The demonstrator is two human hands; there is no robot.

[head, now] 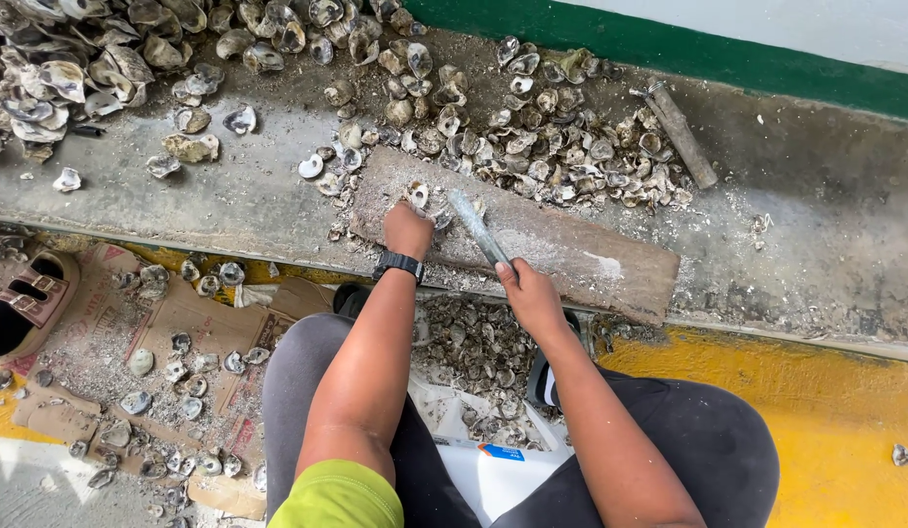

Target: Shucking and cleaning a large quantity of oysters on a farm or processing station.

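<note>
Bright, even daylight, soft shadows, sharp focus; edges perhaps slightly distorted.

Single head view, looking steeply down, close over lap, plank [532, 244] and concrete ledge [816, 244].

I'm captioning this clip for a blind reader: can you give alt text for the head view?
Seen from above, a seated person's left hand presses an oyster shell onto a worn wooden board while the right hand holds a metal blade against it. Heaps of empty shells cover the concrete ledge around the board.
</note>
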